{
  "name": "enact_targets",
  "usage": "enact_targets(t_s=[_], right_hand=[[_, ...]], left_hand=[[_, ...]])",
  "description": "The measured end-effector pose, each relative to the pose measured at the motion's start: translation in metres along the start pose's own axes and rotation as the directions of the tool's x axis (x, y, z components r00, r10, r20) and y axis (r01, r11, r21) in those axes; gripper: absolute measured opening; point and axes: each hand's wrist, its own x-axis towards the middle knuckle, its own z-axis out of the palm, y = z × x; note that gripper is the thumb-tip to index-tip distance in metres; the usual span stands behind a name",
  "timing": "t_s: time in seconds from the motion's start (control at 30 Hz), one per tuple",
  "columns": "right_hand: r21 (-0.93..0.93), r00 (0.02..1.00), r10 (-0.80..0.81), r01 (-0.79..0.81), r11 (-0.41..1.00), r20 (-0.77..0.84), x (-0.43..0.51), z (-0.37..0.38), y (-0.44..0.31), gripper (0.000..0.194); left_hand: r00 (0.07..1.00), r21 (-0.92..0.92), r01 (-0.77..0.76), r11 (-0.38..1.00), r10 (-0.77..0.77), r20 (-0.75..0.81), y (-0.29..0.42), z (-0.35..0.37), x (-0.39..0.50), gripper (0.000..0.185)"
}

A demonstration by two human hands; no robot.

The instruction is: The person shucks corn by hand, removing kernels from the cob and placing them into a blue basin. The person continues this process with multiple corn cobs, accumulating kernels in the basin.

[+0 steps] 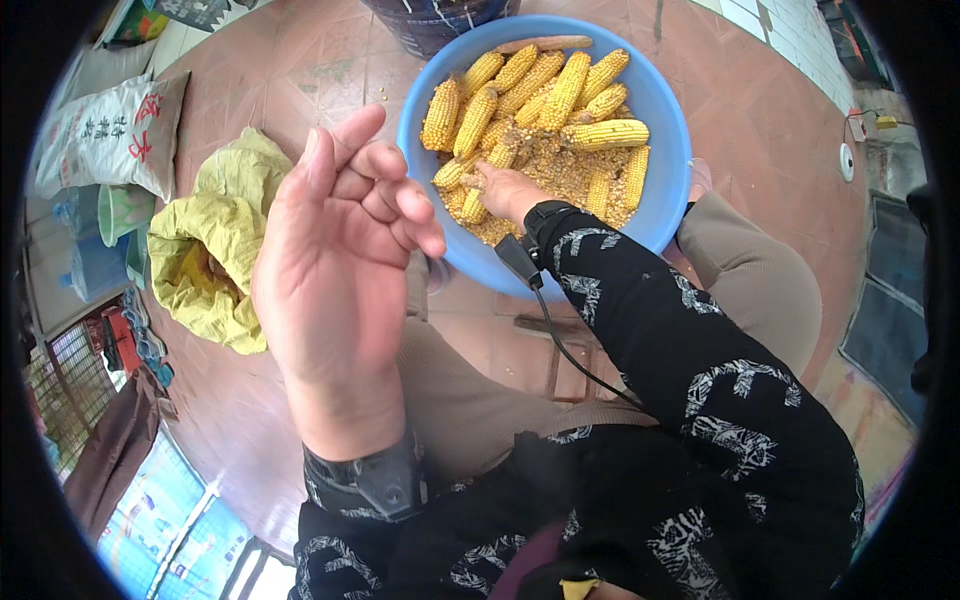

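Note:
My left hand (337,277) is raised close to the camera, palm showing, with its fingers partly curled and apart. Nothing is in it. Inside a blue plastic basin (671,187), my right hand (511,193) reaches down among ears of yellow corn. Its fingertips touch the brown butt of one ear of corn (472,206) near the basin's left side; whether they close around it is hidden. Several more ears, such as one bright ear (604,135), lie on loose corn kernels (559,169). A reddish bare corncob (544,43) rests by the far rim.
An open yellow woven sack (202,262) slumps on the tiled floor (315,82) at left. Behind it lies a full white sack (112,135) bearing writing. A dark bucket (442,22) stands beyond the basin. A black cable (562,349) hangs from my right wrist's strap.

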Motion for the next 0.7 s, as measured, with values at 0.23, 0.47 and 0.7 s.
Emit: enact_targets(t_s=[0.23, 0.47, 0.7], right_hand=[[0.167, 0.996, -0.034, 0.048, 0.985, -0.088, -0.001, 0.016, 0.027, 0.042], [0.563, 0.975, 0.120, 0.008, 0.826, -0.189, -0.044, 0.022, 0.040, 0.042], [0.890, 0.992, -0.111, 0.100, 0.446, -0.056, -0.133, -0.079, 0.051, 0.021]], left_hand=[[1.000, -0.015, 0.012, 1.000, -0.013, -0.010, -0.002, -0.001, 0.001, 0.040], [0.997, 0.115, -0.019, 0.993, 0.028, -0.077, -0.014, -0.009, -0.001, 0.035], [0.991, 0.663, 0.130, 0.737, -0.083, -0.101, -0.058, -0.009, 0.015, 0.035]])
